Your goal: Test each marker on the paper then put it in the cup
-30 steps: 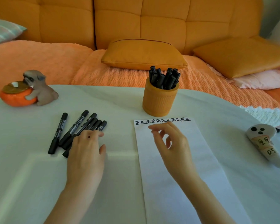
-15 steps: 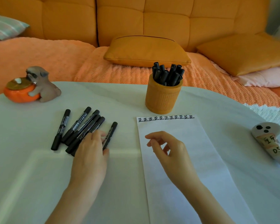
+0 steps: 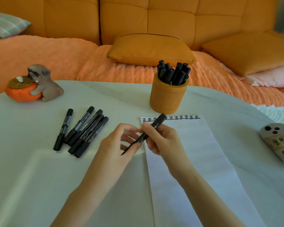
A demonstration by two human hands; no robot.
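Both hands hold one black marker [image 3: 156, 125] slanted over the left edge of the white paper [image 3: 195, 154]. My right hand [image 3: 162, 141] grips its middle. My left hand [image 3: 116, 146] pinches its lower end. A row of black characters runs along the paper's top edge. Several loose black markers [image 3: 82, 130] lie in a cluster on the table to the left. The orange cup [image 3: 168, 97] stands behind the paper, with several markers upright in it.
A dog figurine hugging an orange pumpkin [image 3: 33, 86] sits at the table's far left. A white ghost-shaped object [image 3: 279, 141] with writing lies at the right edge. The white table [image 3: 31, 177] borders an orange sofa with cushions [image 3: 151, 48] behind.
My left hand lifted one marker from the cluster and brought it right to the paper's edge. My right hand closed round it.
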